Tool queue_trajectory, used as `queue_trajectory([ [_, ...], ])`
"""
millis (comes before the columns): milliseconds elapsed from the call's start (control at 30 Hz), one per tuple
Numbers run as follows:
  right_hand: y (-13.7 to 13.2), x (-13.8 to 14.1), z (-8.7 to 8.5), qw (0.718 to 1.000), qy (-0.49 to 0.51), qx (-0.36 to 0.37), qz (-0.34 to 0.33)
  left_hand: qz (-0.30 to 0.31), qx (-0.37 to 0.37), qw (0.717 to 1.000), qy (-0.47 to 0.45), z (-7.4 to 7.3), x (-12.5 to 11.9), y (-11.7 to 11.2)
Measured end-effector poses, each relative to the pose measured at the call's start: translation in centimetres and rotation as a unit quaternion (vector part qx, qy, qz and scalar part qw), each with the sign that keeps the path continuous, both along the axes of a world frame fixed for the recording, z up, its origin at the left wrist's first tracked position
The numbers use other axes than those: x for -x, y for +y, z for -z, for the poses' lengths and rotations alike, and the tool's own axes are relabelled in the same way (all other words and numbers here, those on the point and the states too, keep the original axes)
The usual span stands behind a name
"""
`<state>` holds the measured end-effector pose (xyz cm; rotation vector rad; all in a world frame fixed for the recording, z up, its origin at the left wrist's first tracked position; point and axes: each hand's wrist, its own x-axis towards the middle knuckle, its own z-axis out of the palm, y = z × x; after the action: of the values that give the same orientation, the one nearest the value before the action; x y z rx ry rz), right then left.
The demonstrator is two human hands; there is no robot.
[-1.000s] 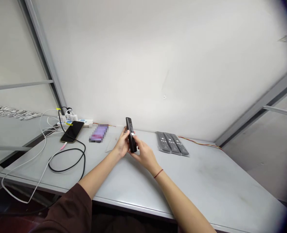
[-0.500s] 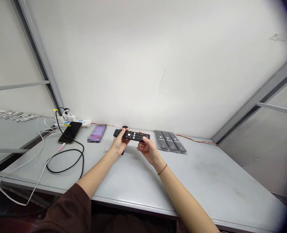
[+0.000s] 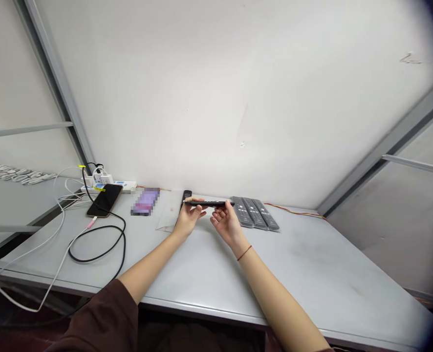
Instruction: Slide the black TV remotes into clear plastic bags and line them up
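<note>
A black remote control point(image 3: 209, 204) is held above the desk, turned so that mostly its thin long edge faces me. My left hand point(image 3: 187, 217) grips its left end, fingers behind and thumb in front. At the other end, my right hand point(image 3: 227, 222) pinches it with the thumb and fingers, palm partly turned up. Behind my left hand, another black remote point(image 3: 187, 194) lies on the desk, its lower part hidden by the hand. A clear plastic sleeve point(image 3: 166, 215) lies just left of it. Several remotes in clear bags point(image 3: 255, 213) lie side by side to the right of my hands.
On the left of the grey desk point(image 3: 312, 274) lie a black phone point(image 3: 105, 199) and a phone with a blurred purple screen point(image 3: 145, 202). A power strip point(image 3: 128, 186) with plugs stands behind them. A looped black cable point(image 3: 123, 252) and white cables point(image 3: 51, 286) trail over the front edge.
The held remote has tipped from showing its button face to showing its edge, and shifted slightly right. My left hand has moved right too, uncovering more of the remote and plastic sleeve behind.
</note>
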<state>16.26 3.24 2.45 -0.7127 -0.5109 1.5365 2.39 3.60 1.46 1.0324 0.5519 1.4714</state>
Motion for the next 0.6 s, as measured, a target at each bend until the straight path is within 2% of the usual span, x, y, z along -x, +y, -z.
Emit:
queue_trajectory([
  [200,-0.1,0.1,0.2,0.999,0.004,0.035,-0.013,-0.045,-0.132,0.984,0.111,1.1,0.1,0.1],
  [267,-0.1,0.0,0.2,0.999,0.012,0.042,-0.012,-0.046,-0.139,0.982,0.117,1.2,0.1,0.1],
  [467,0.0,0.0,0.3,0.998,0.016,0.052,-0.01,-0.04,-0.003,0.999,0.037,0.5,-0.1,0.4],
  [600,-0.3,0.6,0.4,0.998,-0.027,0.035,-0.032,-0.06,0.041,0.997,0.019,0.2,0.1,0.8],
])
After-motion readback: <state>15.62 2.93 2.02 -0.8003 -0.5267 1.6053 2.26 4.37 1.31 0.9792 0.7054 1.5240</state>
